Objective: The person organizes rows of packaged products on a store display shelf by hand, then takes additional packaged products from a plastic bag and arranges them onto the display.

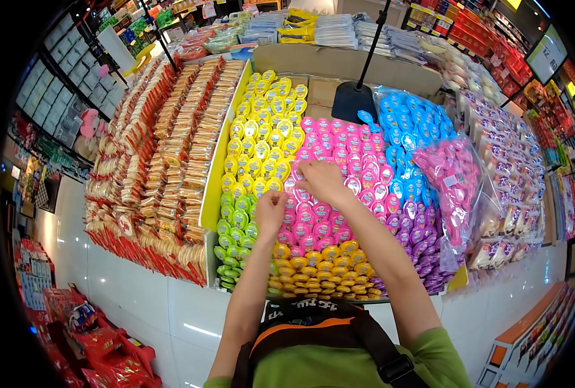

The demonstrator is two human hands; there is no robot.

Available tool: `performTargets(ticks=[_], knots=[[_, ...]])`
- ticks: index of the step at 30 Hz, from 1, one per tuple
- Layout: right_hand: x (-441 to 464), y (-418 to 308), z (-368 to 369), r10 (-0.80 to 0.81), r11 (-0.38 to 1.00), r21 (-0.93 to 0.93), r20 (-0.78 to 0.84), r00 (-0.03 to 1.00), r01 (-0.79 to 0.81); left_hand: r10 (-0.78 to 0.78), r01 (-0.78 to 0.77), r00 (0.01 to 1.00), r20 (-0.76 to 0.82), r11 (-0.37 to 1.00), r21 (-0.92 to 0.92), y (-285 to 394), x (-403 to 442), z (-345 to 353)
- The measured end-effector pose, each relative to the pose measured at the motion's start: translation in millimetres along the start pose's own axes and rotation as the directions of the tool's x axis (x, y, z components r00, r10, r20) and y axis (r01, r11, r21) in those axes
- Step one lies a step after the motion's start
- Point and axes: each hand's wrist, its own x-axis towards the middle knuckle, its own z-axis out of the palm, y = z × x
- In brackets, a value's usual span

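Note:
My right hand (pixel 321 179) reaches over the middle of a display, its fingers bent down onto the pink round-topped packs (pixel 358 152) and seeming to pinch one. To its left, my left hand (pixel 271 208) is curled closed where the yellow packs (pixel 269 129), green packs (pixel 237 223) and pink ones meet. Whatever lies inside its fingers is hidden. Orange-yellow packs (pixel 326 271) fill the near edge of the display. Blue packs (pixel 411 119) are at the far right, with purple packs (pixel 420 233) nearer to me.
A clear bag of pink packs (pixel 452 187) lies on the right side. Long rows of red-and-cream wrapped packs (pixel 164 149) stand left of a yellow divider (pixel 226 149). A black stand base (pixel 354 102) with a pole rises at the back. Red bags (pixel 106 349) sit on the lower-left floor.

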Motion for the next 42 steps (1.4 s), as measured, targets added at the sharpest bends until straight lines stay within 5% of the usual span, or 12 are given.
performTargets(ticks=[4,8,11,16,19,25,29,32,34,42], knots=[[5,-16,-4,0.092,0.994,-0.075,0.112,0.989,-0.084,0.118,-0.117,0.983,-0.139,0.993,0.015,12,-17,12],[9,-11,2,0.126,0.989,0.051,0.166,0.978,-0.136,0.273,-0.255,0.952,-0.140,0.957,0.136,1,-22,14],[9,14,19,0.044,0.961,0.268,0.064,0.997,-0.060,0.261,-0.231,0.957,-0.123,0.949,0.214,5,-25,13],[7,22,14,0.062,0.909,0.410,0.035,0.997,-0.071,0.181,-0.180,0.976,-0.120,0.983,0.018,1,-24,14],[11,20,5,0.203,0.799,0.555,0.115,0.972,-0.232,0.142,-0.155,0.984,-0.109,0.981,-0.118,-5,-23,14],[12,23,19,0.212,0.841,0.525,-0.107,0.971,-0.126,0.046,-0.062,0.996,-0.070,0.966,-0.251,6,-27,9],[14,24,20,0.239,0.826,0.540,-0.071,0.968,-0.164,-0.030,0.026,0.999,-0.010,0.960,-0.277,8,-26,5],[13,22,14,0.208,0.797,0.573,0.037,0.977,-0.191,-0.021,0.020,1.000,0.000,0.972,-0.234,10,-25,6],[11,22,21,0.183,0.789,0.588,0.053,0.982,-0.179,0.120,-0.130,0.989,-0.082,0.983,-0.126,1,-25,12],[8,22,32,0.079,0.903,0.426,-0.032,0.996,-0.057,0.366,-0.348,0.926,-0.091,0.922,0.170,12,-30,12]])
